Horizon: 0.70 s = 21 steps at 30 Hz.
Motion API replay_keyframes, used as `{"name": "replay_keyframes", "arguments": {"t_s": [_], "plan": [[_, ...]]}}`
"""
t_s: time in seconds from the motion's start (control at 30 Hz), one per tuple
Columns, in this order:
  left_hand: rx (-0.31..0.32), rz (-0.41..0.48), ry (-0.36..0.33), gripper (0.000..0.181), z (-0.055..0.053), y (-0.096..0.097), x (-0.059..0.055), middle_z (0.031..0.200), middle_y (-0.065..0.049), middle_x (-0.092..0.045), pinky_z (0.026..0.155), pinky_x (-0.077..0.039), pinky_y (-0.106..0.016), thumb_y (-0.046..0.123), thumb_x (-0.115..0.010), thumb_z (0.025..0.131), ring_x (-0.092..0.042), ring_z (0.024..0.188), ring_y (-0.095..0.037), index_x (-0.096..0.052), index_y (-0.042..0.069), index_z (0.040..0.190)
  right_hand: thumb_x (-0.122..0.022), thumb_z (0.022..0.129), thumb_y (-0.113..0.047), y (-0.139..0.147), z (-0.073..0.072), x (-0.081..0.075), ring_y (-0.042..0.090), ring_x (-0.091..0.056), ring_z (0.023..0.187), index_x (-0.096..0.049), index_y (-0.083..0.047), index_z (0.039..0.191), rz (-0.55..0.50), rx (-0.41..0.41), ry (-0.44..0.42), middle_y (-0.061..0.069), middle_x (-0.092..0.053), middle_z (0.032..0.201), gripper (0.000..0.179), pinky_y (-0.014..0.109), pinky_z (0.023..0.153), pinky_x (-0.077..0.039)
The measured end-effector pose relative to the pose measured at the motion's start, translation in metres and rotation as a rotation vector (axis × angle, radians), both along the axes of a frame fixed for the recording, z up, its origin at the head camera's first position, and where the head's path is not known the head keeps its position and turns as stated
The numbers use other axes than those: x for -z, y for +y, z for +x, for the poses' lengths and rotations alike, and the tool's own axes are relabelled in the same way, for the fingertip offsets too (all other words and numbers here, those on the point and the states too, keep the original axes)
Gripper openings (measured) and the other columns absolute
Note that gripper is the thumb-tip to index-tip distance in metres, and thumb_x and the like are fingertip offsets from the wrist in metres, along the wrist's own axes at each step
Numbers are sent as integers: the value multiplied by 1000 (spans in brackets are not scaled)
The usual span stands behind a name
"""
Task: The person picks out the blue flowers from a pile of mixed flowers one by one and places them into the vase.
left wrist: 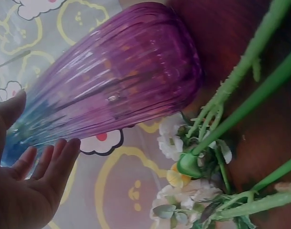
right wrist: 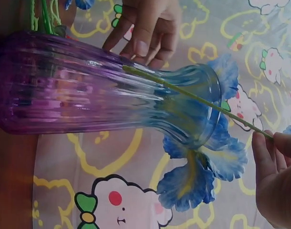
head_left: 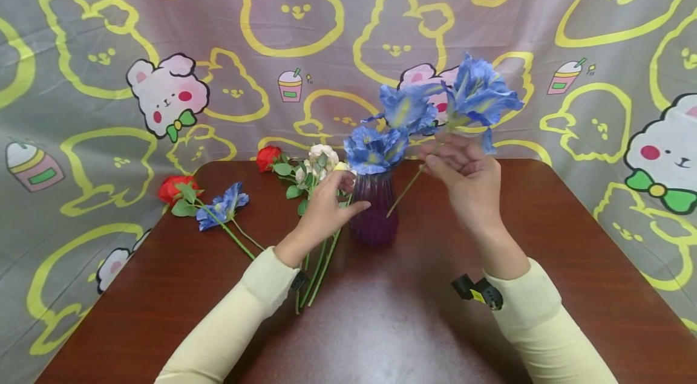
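Observation:
My right hand (head_left: 472,181) pinches the thin green stem of a blue artificial flower (head_left: 479,94) between thumb and fingers. The stem (right wrist: 183,90) slants in front of the ribbed glass vase (right wrist: 78,90), its lower end outside the glass. That vase is purple below and blue at the neck, and stands upright. Other blue flowers (head_left: 376,151) spread from its mouth. Beside the neck, my left hand (left wrist: 35,176) has its thumb and fingers spread on either side of the glass; whether they touch it cannot be made out.
White roses (head_left: 318,163) with long green stems lie left of the vase, partly behind the left hand. Red roses (head_left: 176,189) and a blue flower (head_left: 223,207) lie farther left on the brown table (head_left: 435,317). A patterned curtain (head_left: 337,21) hangs behind.

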<state>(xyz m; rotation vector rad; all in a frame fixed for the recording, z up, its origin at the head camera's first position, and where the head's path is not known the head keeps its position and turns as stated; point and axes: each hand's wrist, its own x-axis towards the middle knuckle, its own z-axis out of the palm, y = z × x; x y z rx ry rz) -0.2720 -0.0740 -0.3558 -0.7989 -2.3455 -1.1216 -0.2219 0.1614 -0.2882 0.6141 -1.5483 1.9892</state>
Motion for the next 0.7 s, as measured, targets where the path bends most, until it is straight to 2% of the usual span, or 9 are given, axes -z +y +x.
{"name": "replay_keyframes", "arguments": {"t_s": [0.23, 0.47, 0.7], "plan": [[7, 41, -81, 63, -6, 1, 4, 112, -11, -59, 83, -54, -33, 23, -86, 75, -58, 105, -25, -52, 2, 122, -63, 84, 18, 6, -1, -5, 23, -71, 86, -62, 4, 112, -58, 26, -20, 11, -73, 94, 31, 33, 75, -57], [-12, -23, -145, 74, -8, 4, 9, 121, -11, -59, 91, -49, -41, 34, -85, 75, -56, 112, -27, -47, 6, 132, -64, 83, 19, 15, -4, -12, 23, -71, 86, -63, 4, 110, -129, 59, -7, 14, -73, 96, 31, 32, 74, -57], [-33, -73, -217, 92, -11, 6, 11, 138, -15, -51, 101, -42, -45, 40, -86, 73, -48, 127, -29, -38, 4, 143, -65, 82, 18, 22, -7, -14, 25, -71, 84, -62, 6, 110, -178, 71, 21, 17, -72, 92, 30, 32, 73, -57]]}}
